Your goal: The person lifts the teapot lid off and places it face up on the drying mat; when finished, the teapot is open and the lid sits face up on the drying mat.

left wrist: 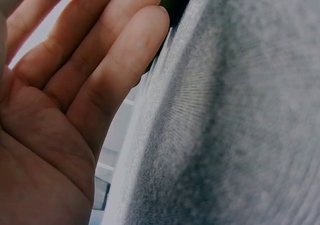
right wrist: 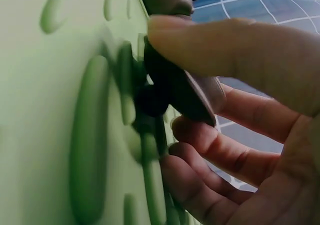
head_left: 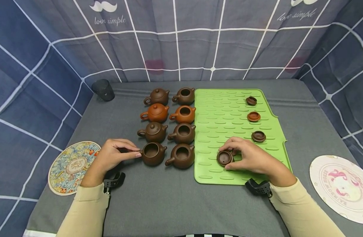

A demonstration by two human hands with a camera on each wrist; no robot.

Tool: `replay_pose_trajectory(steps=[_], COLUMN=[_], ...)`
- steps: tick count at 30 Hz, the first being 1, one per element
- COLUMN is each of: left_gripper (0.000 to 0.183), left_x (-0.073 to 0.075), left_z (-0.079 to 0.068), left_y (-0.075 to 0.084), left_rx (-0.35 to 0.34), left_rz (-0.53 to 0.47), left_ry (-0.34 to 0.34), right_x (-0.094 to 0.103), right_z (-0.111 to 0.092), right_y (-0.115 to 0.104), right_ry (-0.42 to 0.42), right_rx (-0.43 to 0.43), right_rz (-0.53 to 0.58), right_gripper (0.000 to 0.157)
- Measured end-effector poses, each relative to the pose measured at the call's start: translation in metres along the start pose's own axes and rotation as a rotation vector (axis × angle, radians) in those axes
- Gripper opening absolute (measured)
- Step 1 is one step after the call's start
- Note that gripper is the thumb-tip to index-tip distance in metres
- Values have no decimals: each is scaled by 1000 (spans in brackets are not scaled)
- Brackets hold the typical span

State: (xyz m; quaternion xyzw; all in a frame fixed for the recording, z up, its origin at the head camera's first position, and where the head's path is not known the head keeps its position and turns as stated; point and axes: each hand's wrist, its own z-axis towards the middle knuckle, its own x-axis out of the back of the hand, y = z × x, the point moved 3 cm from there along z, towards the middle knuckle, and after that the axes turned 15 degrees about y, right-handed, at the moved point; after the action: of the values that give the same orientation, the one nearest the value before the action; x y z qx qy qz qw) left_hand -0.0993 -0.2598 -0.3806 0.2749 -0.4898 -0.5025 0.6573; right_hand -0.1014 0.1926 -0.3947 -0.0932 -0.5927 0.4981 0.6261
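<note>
At the near left of the teapot rows stands a lidless dark brown teapot (head_left: 154, 160). My left hand (head_left: 112, 154) pinches its handle side between thumb and fingers; the handle itself is mostly hidden. In the left wrist view, only a dark sliver shows above the fingertips (left wrist: 150, 25). Over the near part of the green mat (head_left: 208, 168), my right hand (head_left: 248, 156) holds a dark brown teapot lid (head_left: 225, 158) by its rim, hollow side up. The right wrist view shows the lid (right wrist: 202, 97) between thumb and fingers, its knob facing the mat.
Beside the held teapot is another lidless brown teapot (head_left: 181, 159). Behind stand several more teapots, some lidded (head_left: 157, 113), others open (head_left: 185, 119). Three upturned lids (head_left: 254, 116) lie along the mat's right side. A dark cup (head_left: 103, 90) and round mats (head_left: 73, 168) flank the area.
</note>
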Motion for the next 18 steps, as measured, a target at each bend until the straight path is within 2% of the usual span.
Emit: replay_pose_trajectory(steps=[6, 18], left_gripper=[19, 18], left_x=[0, 0], left_z=[1, 1], left_y=[3, 5], left_rx=[-4, 8], left_rz=[4, 34], left_ry=[-3, -2], right_x=[5, 10], right_z=[-1, -2], right_y=[-1, -8], right_ry=[17, 78], right_rx=[4, 97], right_rz=[-3, -5], right_gripper=[57, 55])
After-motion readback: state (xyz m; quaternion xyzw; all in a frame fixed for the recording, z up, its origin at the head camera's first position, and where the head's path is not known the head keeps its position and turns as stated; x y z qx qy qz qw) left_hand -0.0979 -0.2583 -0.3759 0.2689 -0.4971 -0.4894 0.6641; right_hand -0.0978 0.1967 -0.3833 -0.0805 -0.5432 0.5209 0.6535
